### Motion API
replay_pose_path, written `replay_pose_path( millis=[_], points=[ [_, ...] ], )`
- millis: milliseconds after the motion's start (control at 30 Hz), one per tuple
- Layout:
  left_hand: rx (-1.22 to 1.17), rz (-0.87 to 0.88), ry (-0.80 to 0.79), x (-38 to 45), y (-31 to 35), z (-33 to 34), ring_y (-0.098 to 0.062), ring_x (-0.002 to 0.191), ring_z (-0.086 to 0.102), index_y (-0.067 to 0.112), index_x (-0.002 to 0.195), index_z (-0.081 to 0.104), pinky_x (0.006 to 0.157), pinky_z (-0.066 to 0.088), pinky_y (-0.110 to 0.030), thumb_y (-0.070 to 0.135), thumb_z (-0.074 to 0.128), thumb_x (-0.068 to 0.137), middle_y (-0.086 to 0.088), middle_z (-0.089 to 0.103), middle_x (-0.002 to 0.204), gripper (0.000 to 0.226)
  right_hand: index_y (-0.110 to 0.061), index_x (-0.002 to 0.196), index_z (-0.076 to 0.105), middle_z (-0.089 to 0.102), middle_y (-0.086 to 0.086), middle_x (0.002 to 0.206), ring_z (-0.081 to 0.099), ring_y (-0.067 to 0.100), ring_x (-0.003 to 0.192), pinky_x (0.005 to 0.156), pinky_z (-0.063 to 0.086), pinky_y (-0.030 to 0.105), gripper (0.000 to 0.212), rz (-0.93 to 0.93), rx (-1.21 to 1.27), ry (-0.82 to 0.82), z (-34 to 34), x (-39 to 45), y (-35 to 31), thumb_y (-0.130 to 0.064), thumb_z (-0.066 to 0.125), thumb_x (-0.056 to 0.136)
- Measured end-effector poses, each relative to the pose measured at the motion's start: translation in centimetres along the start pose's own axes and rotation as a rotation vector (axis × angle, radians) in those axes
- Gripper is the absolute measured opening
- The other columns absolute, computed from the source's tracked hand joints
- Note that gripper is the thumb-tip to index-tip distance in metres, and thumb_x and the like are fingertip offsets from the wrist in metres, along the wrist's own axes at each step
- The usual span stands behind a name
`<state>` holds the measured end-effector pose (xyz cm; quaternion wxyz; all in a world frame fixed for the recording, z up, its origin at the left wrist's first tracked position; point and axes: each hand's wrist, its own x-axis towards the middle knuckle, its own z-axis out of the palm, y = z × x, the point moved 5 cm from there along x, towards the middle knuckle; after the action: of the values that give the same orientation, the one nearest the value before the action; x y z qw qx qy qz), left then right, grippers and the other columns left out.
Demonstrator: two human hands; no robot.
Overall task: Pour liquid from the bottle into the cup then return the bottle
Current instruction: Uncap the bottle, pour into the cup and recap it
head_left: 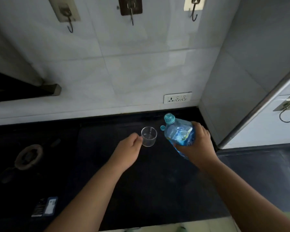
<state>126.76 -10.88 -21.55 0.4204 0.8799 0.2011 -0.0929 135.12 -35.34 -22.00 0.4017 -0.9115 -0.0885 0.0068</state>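
Clear plastic marks the cup [149,136], which stands upright on the dark desk [107,173] in the head view, near the tiled back wall. It looks empty, or nearly so; no liquid level can be made out through its side. The left hand [128,152] rests against the cup's near-left side, its fingers [138,139] curled round the wall to steady it.

Just to the right, the right hand [197,145] grips the blue-tinted bottle [179,131] round its lower body, fingers wrapped tight on it. The bottle is lifted off the desk and leans with its open neck pointing up and away toward the wall, beside the cup, not over it. No stream shows. Its small blue cap [162,127] lies on the desk between the cup and the bottle, so the opening is done.

Judged from this, the task is at an early stage: bottle uncapped and in hand, cup held ready, pouring not yet begun. Left to do are bringing the neck over the rim, tipping, pouring, and setting the bottle back down. Whether the cap belongs back on is not stated in the task.
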Motion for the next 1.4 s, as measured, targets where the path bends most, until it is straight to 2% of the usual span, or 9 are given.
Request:
replay_pose_path(
  millis=[133, 267, 467, 733, 1000, 1400],
  points=[
    [0.008, 0.106, 0.124, -1.7, 4.0, -4.5, -0.017, 0.069, 0.061, 0.025, 0.089, 0.058, 0.065, 0.046, -0.037, 0.044, 0.042, 0.110, -0.003, 0.064, 0.077, 0.032, -0.025, 0.140, 0.046, 0.060, -0.002, 0.128, 0.042, 0.028, 0.120, 0.099, 0.041, 0.047, 0.086, -0.156, -0.189, 0.034, -3.6, 1.9, -5.8, -0.036, 0.089, 0.067],
    [0.057, 0.168, 0.205, -3.1, 6.1, -6.9, -0.014, 0.068, 0.058, 0.026, 0.088, 0.057, 0.060, 0.041, -0.033, 0.041, 0.042, 0.110, 0.002, 0.061, 0.076, 0.031, -0.029, 0.142, 0.046, 0.058, -0.004, 0.137, 0.042, 0.031, 0.121, 0.100, 0.036, 0.046, 0.084, -0.292, -0.375, 0.093, -5.9, 2.6, -10.0, -0.034, 0.083, 0.067],
    [0.010, 0.167, 0.256, -4.1, 6.8, -8.4, -0.012, 0.062, 0.046, 0.019, 0.082, 0.051, 0.060, 0.038, -0.034, 0.038, 0.042, 0.109, 0.003, 0.052, 0.069, 0.035, -0.030, 0.137, 0.049, 0.061, -0.005, 0.133, 0.045, 0.031, 0.117, 0.097, 0.036, 0.045, 0.080, -0.429, -0.504, 0.203, -7.2, 2.6, -12.5, -0.027, 0.083, 0.065],
    [0.005, 0.157, 0.283, -4.7, 6.7, -9.2, -0.013, 0.061, 0.044, 0.022, 0.076, 0.047, 0.059, 0.036, -0.036, 0.034, 0.043, 0.108, 0.004, 0.049, 0.066, 0.035, -0.028, 0.135, 0.053, 0.063, -0.005, 0.130, 0.044, 0.030, 0.115, 0.096, 0.037, 0.046, 0.076, -0.491, -0.562, 0.251, -6.6, 2.0, -13.2, -0.023, 0.084, 0.066],
    [0.028, 0.158, 0.280, -4.9, 6.7, -9.4, -0.012, 0.060, 0.044, 0.022, 0.077, 0.048, 0.058, 0.035, -0.034, 0.033, 0.042, 0.109, 0.002, 0.050, 0.067, 0.035, -0.027, 0.136, 0.052, 0.062, -0.003, 0.133, 0.043, 0.032, 0.119, 0.097, 0.039, 0.050, 0.082, -0.506, -0.605, 0.266, -7.0, 1.9, -14.0, -0.023, 0.088, 0.063],
    [0.021, 0.164, 0.284, -4.8, 6.8, -9.4, -0.013, 0.060, 0.043, 0.021, 0.075, 0.046, 0.058, 0.034, -0.035, 0.030, 0.042, 0.108, 0.002, 0.049, 0.067, 0.034, -0.027, 0.133, 0.055, 0.062, -0.004, 0.132, 0.044, 0.034, 0.119, 0.099, 0.037, 0.051, 0.075, -0.536, -0.621, 0.305, -7.3, 1.7, -13.9, -0.019, 0.085, 0.065]
  ],
)
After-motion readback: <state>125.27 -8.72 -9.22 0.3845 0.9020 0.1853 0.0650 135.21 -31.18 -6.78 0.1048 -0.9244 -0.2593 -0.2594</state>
